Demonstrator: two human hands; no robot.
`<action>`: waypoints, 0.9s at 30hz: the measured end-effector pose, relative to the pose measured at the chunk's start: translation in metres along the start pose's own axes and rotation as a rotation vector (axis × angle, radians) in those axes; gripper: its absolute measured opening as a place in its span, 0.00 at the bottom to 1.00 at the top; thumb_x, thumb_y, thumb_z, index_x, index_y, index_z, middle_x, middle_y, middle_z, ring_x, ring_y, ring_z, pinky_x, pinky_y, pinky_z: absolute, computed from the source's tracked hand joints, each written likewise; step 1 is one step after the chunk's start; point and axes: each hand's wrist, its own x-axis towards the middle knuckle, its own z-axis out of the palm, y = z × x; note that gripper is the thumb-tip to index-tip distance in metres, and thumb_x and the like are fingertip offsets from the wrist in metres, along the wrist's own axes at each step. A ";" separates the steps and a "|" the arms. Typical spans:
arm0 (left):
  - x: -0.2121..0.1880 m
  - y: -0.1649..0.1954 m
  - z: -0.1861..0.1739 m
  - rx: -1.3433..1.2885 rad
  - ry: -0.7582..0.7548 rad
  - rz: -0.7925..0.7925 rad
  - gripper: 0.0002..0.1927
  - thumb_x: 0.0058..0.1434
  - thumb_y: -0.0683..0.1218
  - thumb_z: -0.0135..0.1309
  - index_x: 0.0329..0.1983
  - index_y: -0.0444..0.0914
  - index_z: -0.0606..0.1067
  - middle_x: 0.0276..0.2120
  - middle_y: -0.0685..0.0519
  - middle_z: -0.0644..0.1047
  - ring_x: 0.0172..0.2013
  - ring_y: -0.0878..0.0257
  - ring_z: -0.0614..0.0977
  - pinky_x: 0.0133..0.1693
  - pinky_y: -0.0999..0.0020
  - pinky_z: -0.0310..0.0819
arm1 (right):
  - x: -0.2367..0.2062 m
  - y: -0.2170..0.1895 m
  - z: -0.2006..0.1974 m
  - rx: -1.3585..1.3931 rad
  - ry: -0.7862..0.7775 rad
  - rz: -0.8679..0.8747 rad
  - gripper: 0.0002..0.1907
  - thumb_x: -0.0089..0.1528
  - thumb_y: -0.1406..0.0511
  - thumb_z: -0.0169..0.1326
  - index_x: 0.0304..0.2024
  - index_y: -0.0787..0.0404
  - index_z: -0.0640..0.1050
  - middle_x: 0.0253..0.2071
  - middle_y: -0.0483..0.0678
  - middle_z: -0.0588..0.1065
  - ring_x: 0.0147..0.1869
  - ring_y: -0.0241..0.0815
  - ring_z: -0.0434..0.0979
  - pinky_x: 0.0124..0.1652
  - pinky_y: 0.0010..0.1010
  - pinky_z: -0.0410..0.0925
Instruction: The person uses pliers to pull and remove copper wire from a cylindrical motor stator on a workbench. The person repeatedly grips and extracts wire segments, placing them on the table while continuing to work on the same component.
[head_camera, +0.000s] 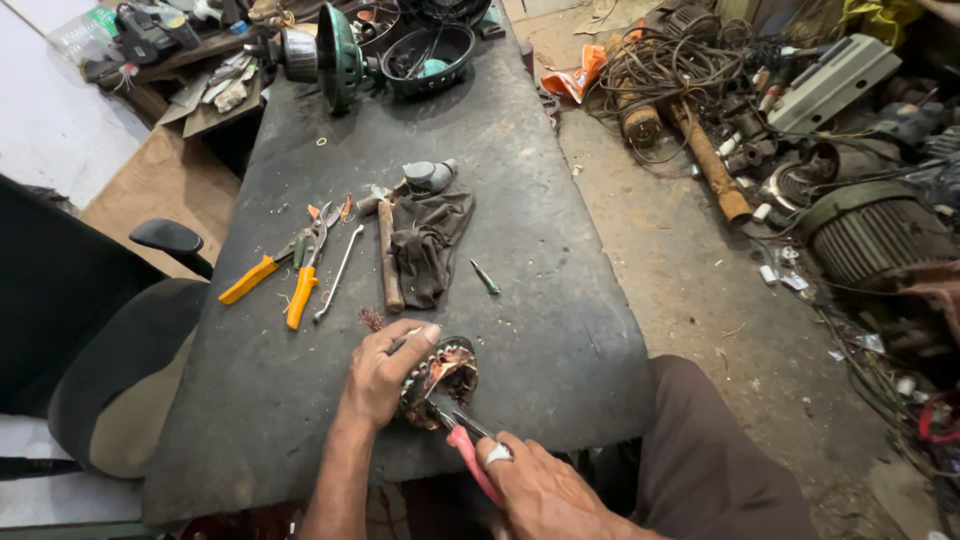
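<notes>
Dark workbench cluttered. Left hand clenched on copper-wound stator, held at bench's 6 o'clock edge. Right hand closed on red-handled pliers, tips at stator's 6 o'clock. Winding best gripped close, pulled steadily. Hammer, snips at 11 o'clock.

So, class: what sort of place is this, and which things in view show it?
Probably a small motor repair workshop. The left hand steadies a copper-wound motor stator, hand tools such as a hammer lie on the dark workbench, and old motor parts litter the floor.
</notes>
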 end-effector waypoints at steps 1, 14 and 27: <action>0.000 0.002 0.000 -0.006 0.009 0.015 0.26 0.56 0.61 0.53 0.41 0.36 0.83 0.30 0.52 0.84 0.34 0.65 0.83 0.40 0.70 0.74 | -0.002 0.001 0.000 -0.014 0.028 -0.033 0.32 0.54 0.67 0.57 0.60 0.66 0.65 0.47 0.60 0.68 0.48 0.62 0.73 0.45 0.48 0.68; -0.003 -0.010 -0.003 -0.066 0.058 0.060 0.26 0.58 0.62 0.52 0.32 0.33 0.80 0.23 0.52 0.76 0.30 0.65 0.74 0.35 0.67 0.68 | -0.025 0.010 -0.011 1.769 -0.230 0.483 0.37 0.48 0.74 0.50 0.63 0.58 0.73 0.52 0.63 0.74 0.53 0.52 0.77 0.54 0.36 0.66; -0.006 -0.011 -0.003 -0.130 0.034 0.033 0.25 0.57 0.61 0.54 0.35 0.34 0.81 0.25 0.52 0.80 0.30 0.66 0.78 0.35 0.68 0.71 | -0.018 0.026 0.001 1.448 -0.017 0.454 0.23 0.44 0.79 0.50 0.44 0.72 0.74 0.38 0.53 0.74 0.40 0.52 0.76 0.44 0.40 0.73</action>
